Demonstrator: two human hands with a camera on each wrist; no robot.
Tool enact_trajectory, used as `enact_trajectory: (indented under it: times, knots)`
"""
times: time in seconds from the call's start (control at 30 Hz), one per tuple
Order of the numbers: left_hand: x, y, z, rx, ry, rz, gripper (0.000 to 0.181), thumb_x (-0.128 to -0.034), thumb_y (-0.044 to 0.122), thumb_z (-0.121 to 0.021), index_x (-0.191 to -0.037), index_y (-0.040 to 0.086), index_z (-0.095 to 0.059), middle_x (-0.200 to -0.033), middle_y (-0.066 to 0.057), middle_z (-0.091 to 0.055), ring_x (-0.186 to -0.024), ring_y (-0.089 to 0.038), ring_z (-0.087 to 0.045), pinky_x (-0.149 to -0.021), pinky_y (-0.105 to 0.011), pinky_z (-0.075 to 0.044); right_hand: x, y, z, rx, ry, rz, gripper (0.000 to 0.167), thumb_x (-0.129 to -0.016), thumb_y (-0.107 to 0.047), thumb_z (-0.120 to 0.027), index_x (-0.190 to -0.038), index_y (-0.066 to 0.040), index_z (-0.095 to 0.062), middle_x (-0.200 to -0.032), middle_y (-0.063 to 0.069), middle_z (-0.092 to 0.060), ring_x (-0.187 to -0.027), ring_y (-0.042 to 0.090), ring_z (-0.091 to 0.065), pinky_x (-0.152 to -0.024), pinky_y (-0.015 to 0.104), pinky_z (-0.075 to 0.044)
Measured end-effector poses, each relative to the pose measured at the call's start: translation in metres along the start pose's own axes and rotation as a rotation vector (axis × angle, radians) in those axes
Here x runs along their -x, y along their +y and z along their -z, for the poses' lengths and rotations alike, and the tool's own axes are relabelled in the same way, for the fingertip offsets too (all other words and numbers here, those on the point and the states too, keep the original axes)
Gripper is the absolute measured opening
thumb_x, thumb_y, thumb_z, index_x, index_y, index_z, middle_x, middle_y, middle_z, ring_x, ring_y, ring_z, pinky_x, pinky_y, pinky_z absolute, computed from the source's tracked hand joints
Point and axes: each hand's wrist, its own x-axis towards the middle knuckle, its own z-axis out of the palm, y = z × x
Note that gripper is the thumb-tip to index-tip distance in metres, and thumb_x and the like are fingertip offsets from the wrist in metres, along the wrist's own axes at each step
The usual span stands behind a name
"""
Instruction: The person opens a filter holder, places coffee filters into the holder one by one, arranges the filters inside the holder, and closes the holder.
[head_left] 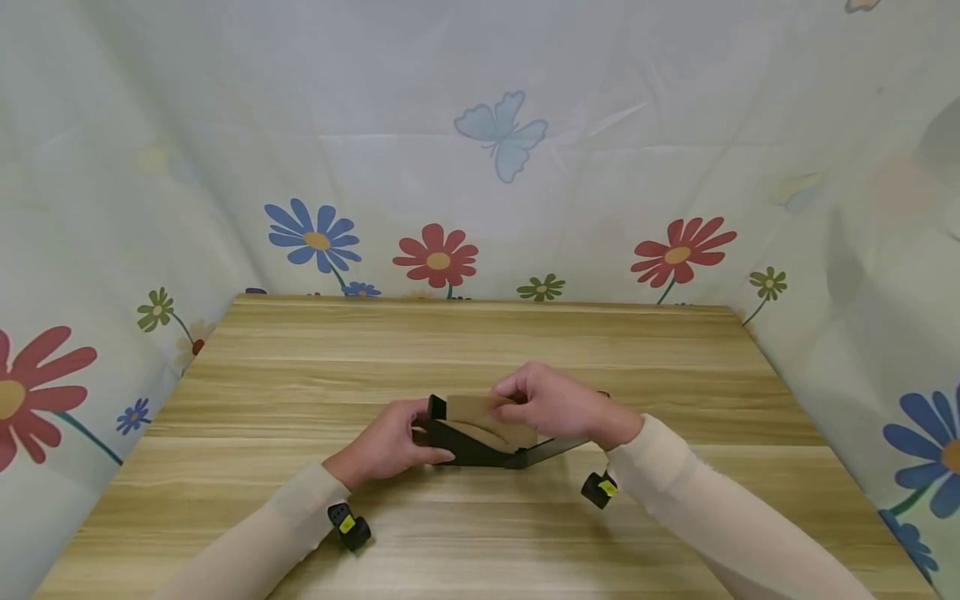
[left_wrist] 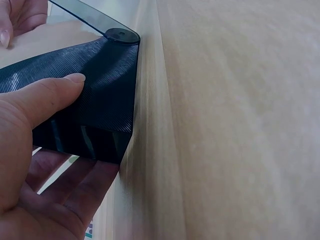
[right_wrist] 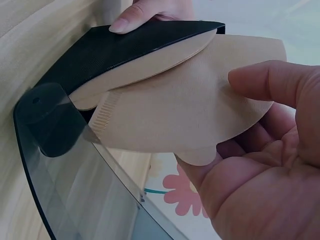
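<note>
My left hand [head_left: 393,442] grips a black coffee filter holder [head_left: 474,451] near the middle of the table, thumb on the near side. In the left wrist view, the fingers lie under the holder's ribbed body [left_wrist: 107,95]. A smoky see-through lid [right_wrist: 75,185] hangs open from a round hinge at the holder's right end. Brown paper coffee filters [right_wrist: 150,82] fill the holder. My right hand [head_left: 558,404] pinches one coffee filter [right_wrist: 165,120] between thumb and fingers. That filter sticks partly out of the holder, and its crimped edge lies near the hinge.
The wood-grain table [head_left: 360,350] spreads around both hands. A pale curtain [head_left: 585,192] with printed flowers and a butterfly hangs behind it and at both sides. A small black wrist camera [head_left: 349,528] sits at the left cuff, another camera [head_left: 597,490] at the right cuff.
</note>
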Motion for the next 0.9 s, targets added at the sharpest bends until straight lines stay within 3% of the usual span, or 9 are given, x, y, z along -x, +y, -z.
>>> enact_trajectory:
  times: [0.17,0.37,0.57,0.9]
  knots:
    - [0.0001,0.0002,0.0001,0.011,-0.002,0.002,0.040,-0.0826,0.028,-0.088,-0.116,0.018,-0.070,-0.109,0.002,-0.075,-0.096,-0.010,-0.068,-0.081,-0.024,-0.055,-0.0035,0.0017,-0.0050,0.012,0.017,0.022,0.027,-0.101,-0.010,-0.064,-0.074,-0.007,-0.061,-0.066,-0.007,-0.039,-0.056,0.006,-0.034,-0.060,0.021,-0.035]
    - [0.0006,0.0009,-0.0004,0.017,0.001,0.000,0.040,-0.0826,0.028,-0.088,-0.117,0.019,-0.070,-0.108,0.004,-0.074,-0.098,-0.010,-0.068,-0.082,-0.024,-0.056,-0.0062,0.0018,-0.0083,0.003,0.021,0.003,0.016,-0.100,-0.009,-0.064,-0.094,-0.013,-0.078,-0.083,-0.006,-0.064,-0.064,0.007,-0.043,-0.060,0.021,-0.035]
    - [0.0007,0.0022,-0.0002,0.029,-0.005,0.010,0.041,-0.0823,0.025,-0.088,-0.119,0.023,-0.069,-0.109,0.009,-0.074,-0.101,-0.009,-0.069,-0.086,-0.025,-0.056,-0.0085,0.0031,-0.0102,-0.028,-0.001,0.012,0.016,-0.101,-0.012,-0.064,-0.093,-0.013,-0.077,-0.080,-0.006,-0.060,-0.062,0.007,-0.038,-0.059,0.021,-0.033]
    - [0.0004,0.0021,0.0000,0.023,0.003,-0.010,0.039,-0.0825,0.026,-0.088,-0.116,0.020,-0.070,-0.108,0.007,-0.074,-0.099,-0.009,-0.069,-0.084,-0.025,-0.056,-0.0089,0.0004,-0.0080,-0.042,-0.023,0.007,0.020,-0.103,-0.012,-0.060,-0.100,-0.019,-0.079,-0.091,-0.006,-0.068,-0.071,0.008,-0.053,-0.065,0.022,-0.043]
